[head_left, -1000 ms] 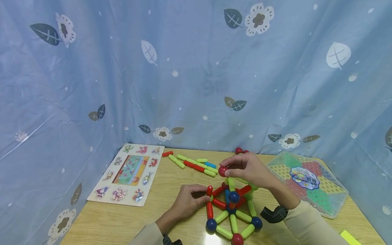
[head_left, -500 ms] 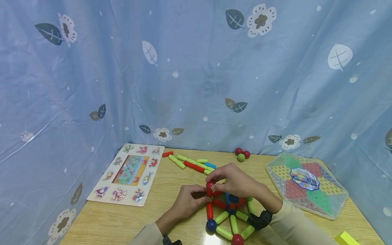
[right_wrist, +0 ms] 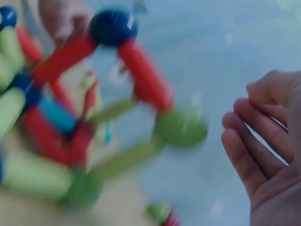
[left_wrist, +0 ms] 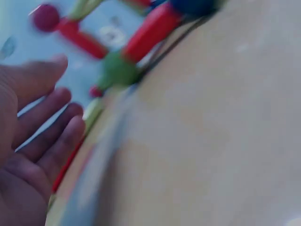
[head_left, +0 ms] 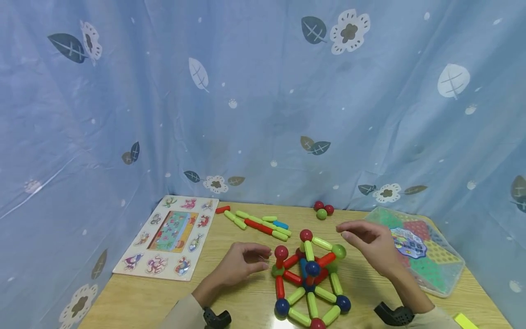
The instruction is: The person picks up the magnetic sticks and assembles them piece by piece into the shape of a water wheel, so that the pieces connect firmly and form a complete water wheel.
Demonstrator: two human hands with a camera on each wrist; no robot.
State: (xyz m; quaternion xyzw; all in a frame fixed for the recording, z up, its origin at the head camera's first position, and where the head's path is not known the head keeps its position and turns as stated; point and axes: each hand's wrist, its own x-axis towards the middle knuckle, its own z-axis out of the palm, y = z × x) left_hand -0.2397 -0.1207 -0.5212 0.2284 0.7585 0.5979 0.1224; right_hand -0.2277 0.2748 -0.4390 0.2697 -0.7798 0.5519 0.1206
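A structure of coloured toy rods and balls stands on the table, with a red ball (head_left: 281,252) on top of an upright red rod at its left. That rod rises from a green ball (left_wrist: 118,69). My left hand (head_left: 242,265) is just left of it, apart from it, fingers loosely bent and holding nothing. On the other side, my right hand (head_left: 376,244) hovers right of an upper green ball (head_left: 339,251), also holding nothing. A blue ball (right_wrist: 114,28) joins two red rods high on the structure. Both wrist views are blurred.
Loose green, red and blue rods (head_left: 259,225) lie behind the structure. Two red balls and a green ball (head_left: 322,214) sit near the curtain. A picture puzzle board (head_left: 189,269) lies left; a clear-lidded game box (head_left: 427,269) lies right. A yellow block (head_left: 465,321) is front right.
My right hand placed the red ball on the upright red rod, let go and drew back right. My left hand released the structure's left side and moved slightly left.
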